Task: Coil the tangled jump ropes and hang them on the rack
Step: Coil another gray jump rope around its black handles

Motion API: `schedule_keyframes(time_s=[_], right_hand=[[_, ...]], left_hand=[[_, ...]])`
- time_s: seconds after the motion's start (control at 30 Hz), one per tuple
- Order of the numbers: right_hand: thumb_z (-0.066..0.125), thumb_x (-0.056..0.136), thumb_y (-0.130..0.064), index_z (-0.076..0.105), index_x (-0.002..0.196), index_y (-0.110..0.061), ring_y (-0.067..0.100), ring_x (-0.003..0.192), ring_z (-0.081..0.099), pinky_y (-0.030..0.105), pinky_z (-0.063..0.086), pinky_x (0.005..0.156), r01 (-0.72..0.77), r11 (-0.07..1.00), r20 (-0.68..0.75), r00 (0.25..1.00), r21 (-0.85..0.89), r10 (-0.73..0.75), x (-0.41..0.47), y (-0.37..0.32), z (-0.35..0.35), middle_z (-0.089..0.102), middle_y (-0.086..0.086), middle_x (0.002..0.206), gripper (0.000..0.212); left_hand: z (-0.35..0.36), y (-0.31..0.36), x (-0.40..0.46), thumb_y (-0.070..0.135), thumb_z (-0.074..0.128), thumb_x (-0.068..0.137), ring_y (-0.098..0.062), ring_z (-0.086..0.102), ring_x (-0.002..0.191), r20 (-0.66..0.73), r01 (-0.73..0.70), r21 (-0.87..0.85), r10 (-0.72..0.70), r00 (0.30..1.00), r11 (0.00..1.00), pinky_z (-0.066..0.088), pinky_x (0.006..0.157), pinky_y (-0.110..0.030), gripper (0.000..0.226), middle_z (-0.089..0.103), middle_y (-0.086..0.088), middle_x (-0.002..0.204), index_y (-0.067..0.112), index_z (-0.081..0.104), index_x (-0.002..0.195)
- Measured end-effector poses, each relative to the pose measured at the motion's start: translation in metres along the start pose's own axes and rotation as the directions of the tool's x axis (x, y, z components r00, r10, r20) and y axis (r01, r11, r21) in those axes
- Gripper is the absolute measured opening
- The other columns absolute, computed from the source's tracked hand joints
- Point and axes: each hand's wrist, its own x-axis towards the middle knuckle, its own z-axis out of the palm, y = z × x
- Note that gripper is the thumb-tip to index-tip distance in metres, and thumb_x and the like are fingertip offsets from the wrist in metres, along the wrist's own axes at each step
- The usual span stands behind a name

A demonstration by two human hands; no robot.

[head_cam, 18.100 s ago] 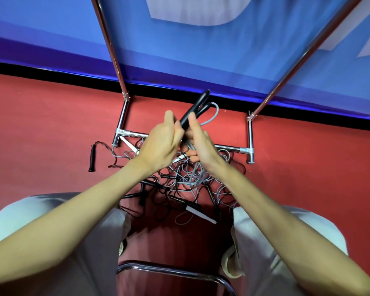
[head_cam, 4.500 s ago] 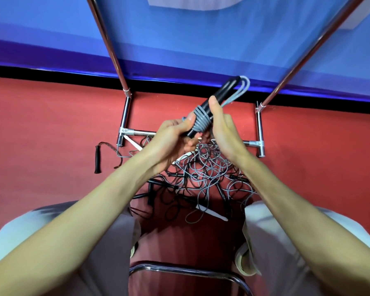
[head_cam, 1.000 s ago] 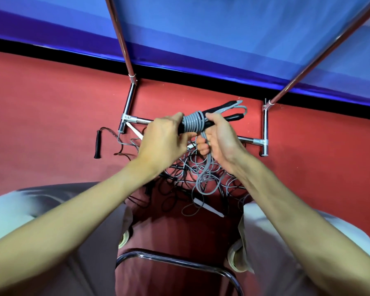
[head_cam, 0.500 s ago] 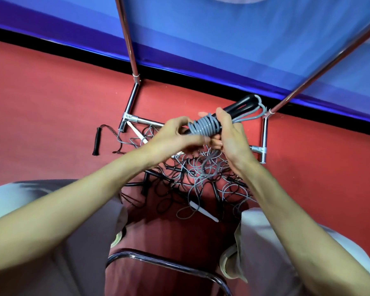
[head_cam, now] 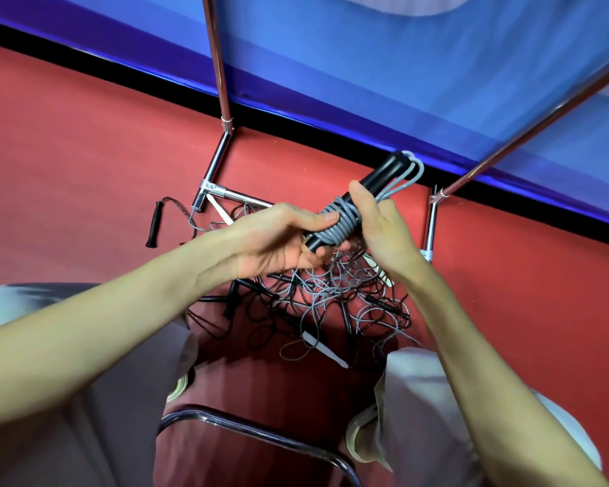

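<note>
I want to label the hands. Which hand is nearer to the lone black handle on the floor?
Left. The left hand is right of the black handle, up at the bundle. The right hand is beyond it.

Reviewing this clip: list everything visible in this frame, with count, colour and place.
Grey jump rope wound around its black handles: one, grey and black, held up between both hands.
Tangled pile of grey and black jump ropes: count unclear, on the red floor below the hands.
Loose black rope handle: one, on the floor left of the pile.
Chrome metal rack frame: one, silver, its base on the floor behind the pile.
Red floor: one.
Blue wall panel: one, behind the rack.
Chrome chair tube: one, bottom centre.
Left hand: grips the bundle's lower end.
Right hand: holds the wound part.
</note>
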Motion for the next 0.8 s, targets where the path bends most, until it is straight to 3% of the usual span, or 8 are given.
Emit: schedule_keyframes(time_s=[0.07,0.13,0.27,0.4,0.5,0.6,0.73,0.8], right_hand=[[0.036,0.096,-0.055,0.059,0.07,0.001,0.014,0.041,0.049,0.024,0.04,0.045,-0.011,0.999,0.006,1.0,-0.045,0.011,0.002,0.001,-0.001,0.05,0.012,0.051,0.066],[0.032,0.088,-0.066,0.061,0.058,-0.011,0.021,0.04,0.055,0.03,0.043,0.05,-0.038,0.988,0.02,0.999,-0.151,0.041,0.002,0.007,-0.002,0.052,0.005,0.043,0.069],[0.037,0.099,-0.053,0.052,0.04,-0.017,0.015,0.036,0.049,0.033,0.043,0.055,-0.056,0.978,-0.047,0.998,-0.202,0.047,0.003,0.011,0.001,0.05,-0.002,0.036,0.07],[0.046,0.099,-0.044,0.047,0.041,-0.017,0.013,0.036,0.048,0.027,0.041,0.052,-0.065,0.983,-0.157,0.987,-0.173,0.037,0.005,0.012,0.012,0.051,-0.002,0.037,0.064],[0.049,0.099,-0.039,0.05,0.041,-0.016,0.012,0.033,0.046,0.021,0.036,0.044,-0.096,0.99,-0.159,0.984,-0.1,0.079,0.005,0.011,0.014,0.057,0.003,0.045,0.062],[0.048,0.101,-0.032,0.056,0.065,-0.01,0.005,0.034,0.041,0.015,0.031,0.039,-0.219,0.975,-0.044,0.974,0.046,0.221,0.005,0.007,0.006,0.055,0.004,0.054,0.043],[0.04,0.099,-0.024,0.057,0.089,-0.008,0.006,0.044,0.037,0.017,0.031,0.044,-0.376,0.865,0.175,0.926,0.332,0.336,0.0,0.001,0.004,0.049,0.002,0.065,0.026],[0.041,0.097,-0.039,0.06,0.092,-0.007,0.007,0.045,0.037,0.018,0.032,0.042,-0.411,0.816,0.204,0.911,0.406,0.357,-0.002,0.001,0.005,0.048,0.002,0.063,0.038]], left_hand=[[0.002,0.001,0.0,0.012,0.056,0.089,-0.012,0.053,0.049,0.042,-0.058,-0.011,0.058,0.997,0.998,0.043,0.042,-0.017,0.028,0.057,-0.021,0.094,-0.008,0.055,0.11],[-0.002,-0.001,0.002,0.008,0.059,0.089,-0.014,0.048,0.053,0.003,-0.143,0.113,0.144,0.99,0.983,0.042,0.042,-0.017,0.021,0.059,-0.017,0.084,-0.007,0.057,0.103],[-0.005,-0.005,0.009,0.006,0.062,0.093,-0.018,0.05,0.054,-0.181,-0.223,0.489,0.348,0.92,0.843,0.041,0.054,-0.029,0.013,0.056,-0.012,0.072,0.001,0.057,0.104],[-0.009,-0.015,0.018,0.017,0.069,0.089,-0.026,0.063,0.071,-0.243,-0.227,0.724,0.55,0.799,0.651,0.054,0.071,-0.04,0.024,0.067,-0.011,0.084,0.003,0.062,0.108],[-0.016,-0.021,0.022,0.022,0.069,0.089,-0.032,0.066,0.085,-0.11,-0.218,0.91,0.713,0.693,0.352,0.051,0.077,-0.042,0.033,0.07,-0.016,0.092,0.0,0.06,0.113],[-0.021,-0.023,0.024,0.021,0.067,0.09,-0.037,0.063,0.082,0.048,-0.226,0.968,0.797,0.601,0.112,0.048,0.072,-0.044,0.034,0.067,-0.021,0.09,-0.003,0.056,0.112],[-0.021,-0.027,0.024,0.023,0.057,0.088,-0.043,0.062,0.076,0.172,-0.183,0.98,0.81,0.561,-0.082,0.052,0.065,-0.048,0.04,0.063,-0.023,0.091,-0.004,0.054,0.117],[-0.019,-0.028,0.021,0.022,0.056,0.085,-0.042,0.062,0.067,0.245,-0.199,0.967,0.809,0.534,-0.162,0.054,0.057,-0.044,0.043,0.063,-0.022,0.087,-0.005,0.056,0.118]])
